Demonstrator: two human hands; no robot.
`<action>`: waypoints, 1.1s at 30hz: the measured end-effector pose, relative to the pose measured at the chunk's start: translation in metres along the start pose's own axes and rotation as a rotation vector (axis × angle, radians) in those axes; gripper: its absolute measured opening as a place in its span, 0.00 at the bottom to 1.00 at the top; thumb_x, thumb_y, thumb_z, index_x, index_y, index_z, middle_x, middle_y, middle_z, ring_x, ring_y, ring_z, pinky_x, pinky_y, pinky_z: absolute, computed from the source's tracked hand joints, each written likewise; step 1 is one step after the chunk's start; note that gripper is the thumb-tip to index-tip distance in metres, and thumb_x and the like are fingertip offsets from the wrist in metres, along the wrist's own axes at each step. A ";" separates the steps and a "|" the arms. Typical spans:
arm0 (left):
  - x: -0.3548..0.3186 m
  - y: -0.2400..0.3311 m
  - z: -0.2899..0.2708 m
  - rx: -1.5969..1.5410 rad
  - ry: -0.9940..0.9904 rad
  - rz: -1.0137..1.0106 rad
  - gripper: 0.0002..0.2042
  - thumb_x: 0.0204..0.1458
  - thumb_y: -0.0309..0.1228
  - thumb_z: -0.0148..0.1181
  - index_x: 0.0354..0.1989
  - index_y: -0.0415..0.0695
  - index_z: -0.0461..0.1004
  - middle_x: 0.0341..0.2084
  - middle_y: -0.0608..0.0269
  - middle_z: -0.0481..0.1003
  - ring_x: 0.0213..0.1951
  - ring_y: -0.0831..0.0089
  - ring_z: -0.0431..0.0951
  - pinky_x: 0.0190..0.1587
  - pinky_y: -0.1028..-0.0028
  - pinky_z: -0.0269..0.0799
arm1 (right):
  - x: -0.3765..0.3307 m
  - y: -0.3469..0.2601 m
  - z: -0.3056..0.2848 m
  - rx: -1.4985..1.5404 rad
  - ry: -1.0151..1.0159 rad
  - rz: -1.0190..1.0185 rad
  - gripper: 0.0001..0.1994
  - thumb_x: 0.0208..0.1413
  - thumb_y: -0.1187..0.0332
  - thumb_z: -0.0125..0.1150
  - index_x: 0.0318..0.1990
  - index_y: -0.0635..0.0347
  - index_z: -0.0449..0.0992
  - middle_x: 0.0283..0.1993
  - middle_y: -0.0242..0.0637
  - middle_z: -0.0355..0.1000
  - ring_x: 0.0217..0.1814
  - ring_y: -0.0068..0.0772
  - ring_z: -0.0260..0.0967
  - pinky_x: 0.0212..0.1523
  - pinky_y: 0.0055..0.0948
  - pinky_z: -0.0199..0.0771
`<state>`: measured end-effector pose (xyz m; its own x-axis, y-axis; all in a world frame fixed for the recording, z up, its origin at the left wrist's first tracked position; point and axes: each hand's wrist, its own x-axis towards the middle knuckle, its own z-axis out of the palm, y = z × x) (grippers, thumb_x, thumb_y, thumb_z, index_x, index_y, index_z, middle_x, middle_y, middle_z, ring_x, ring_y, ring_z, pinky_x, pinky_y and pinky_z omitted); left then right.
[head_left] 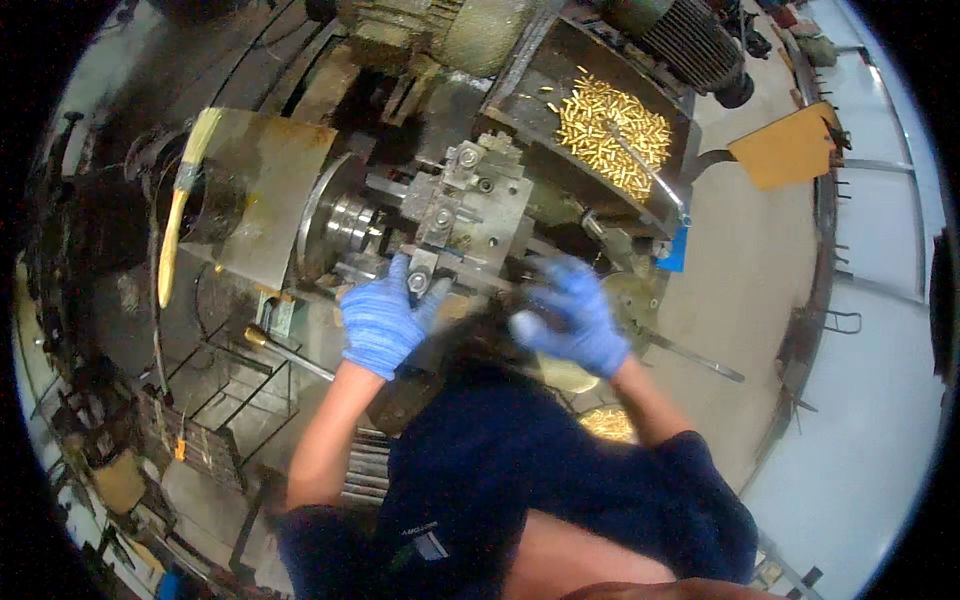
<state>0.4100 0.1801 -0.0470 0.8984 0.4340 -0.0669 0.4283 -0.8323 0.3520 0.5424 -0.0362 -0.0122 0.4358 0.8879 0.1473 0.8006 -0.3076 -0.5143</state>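
Note:
Both hands wear blue gloves and work at a grimy metal lathe. My left hand [383, 320] grips a lever or handle at the front of the grey tool block [470, 205], just right of the shiny round chuck [345, 222]. My right hand [572, 315] is blurred with motion, fingers curled near a dark handle to the right of the tool block; whether it holds anything I cannot tell.
A dark tray [560, 70] behind the lathe holds several small brass parts [612, 130]. A yellow-handled paintbrush [180, 200] lies on the machine housing at left. More brass pieces [605, 425] sit by my right forearm. An orange board [785, 150] stands at right over the concrete floor.

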 end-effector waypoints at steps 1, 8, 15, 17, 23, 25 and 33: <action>-0.002 -0.002 -0.004 0.030 0.032 0.030 0.33 0.44 0.58 0.55 0.46 0.37 0.72 0.09 0.54 0.69 0.13 0.60 0.70 0.19 0.64 0.65 | -0.001 0.013 -0.014 -0.078 0.034 0.028 0.17 0.41 0.55 0.64 0.34 0.57 0.76 0.48 0.47 0.69 0.47 0.47 0.64 0.48 0.43 0.64; 0.002 0.007 -0.040 -0.017 0.186 0.087 0.22 0.43 0.52 0.60 0.31 0.42 0.75 0.09 0.55 0.69 0.14 0.59 0.70 0.18 0.64 0.64 | -0.011 0.234 -0.068 -0.204 0.210 0.670 0.23 0.46 0.50 0.63 0.42 0.60 0.77 0.57 0.49 0.64 0.54 0.45 0.66 0.55 0.33 0.64; 0.010 0.020 -0.041 0.186 0.114 0.128 0.19 0.45 0.51 0.58 0.17 0.47 0.71 0.05 0.56 0.65 0.12 0.58 0.69 0.17 0.63 0.63 | 0.023 0.290 -0.052 -0.188 -0.114 0.826 0.26 0.46 0.45 0.59 0.37 0.62 0.78 0.38 0.48 0.74 0.41 0.46 0.72 0.47 0.35 0.68; 0.012 0.024 -0.041 0.201 0.129 0.134 0.19 0.45 0.50 0.58 0.16 0.47 0.69 0.05 0.56 0.65 0.12 0.58 0.69 0.17 0.62 0.63 | 0.023 0.302 -0.047 -0.230 -0.142 0.826 0.27 0.46 0.43 0.58 0.36 0.62 0.78 0.37 0.48 0.74 0.41 0.48 0.71 0.47 0.36 0.68; 0.011 0.021 -0.039 0.238 0.036 0.184 0.18 0.47 0.46 0.56 0.16 0.45 0.67 0.09 0.52 0.68 0.16 0.54 0.70 0.20 0.60 0.64 | 0.037 0.279 -0.056 -0.186 -0.037 0.920 0.27 0.47 0.42 0.58 0.33 0.62 0.79 0.26 0.42 0.75 0.30 0.35 0.71 0.39 0.31 0.68; 0.015 0.021 -0.040 0.215 0.044 0.272 0.18 0.47 0.45 0.56 0.16 0.45 0.66 0.09 0.52 0.67 0.15 0.54 0.70 0.20 0.59 0.64 | 0.019 0.296 -0.067 0.053 0.126 0.929 0.22 0.49 0.49 0.60 0.32 0.64 0.79 0.26 0.33 0.74 0.28 0.24 0.66 0.35 0.25 0.66; 0.021 -0.008 -0.038 0.398 -0.102 0.609 0.07 0.43 0.32 0.55 0.27 0.44 0.67 0.17 0.57 0.71 0.25 0.59 0.73 0.28 0.64 0.69 | -0.030 0.104 -0.121 0.985 0.787 0.511 0.14 0.54 0.61 0.53 0.26 0.62 0.76 0.32 0.36 0.74 0.31 0.26 0.67 0.34 0.23 0.66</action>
<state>0.4215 0.2092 -0.0154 0.9847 -0.1633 -0.0608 -0.1642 -0.9864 -0.0101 0.6628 -0.1360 0.0320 0.9753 0.2190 0.0283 0.0011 0.1234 -0.9924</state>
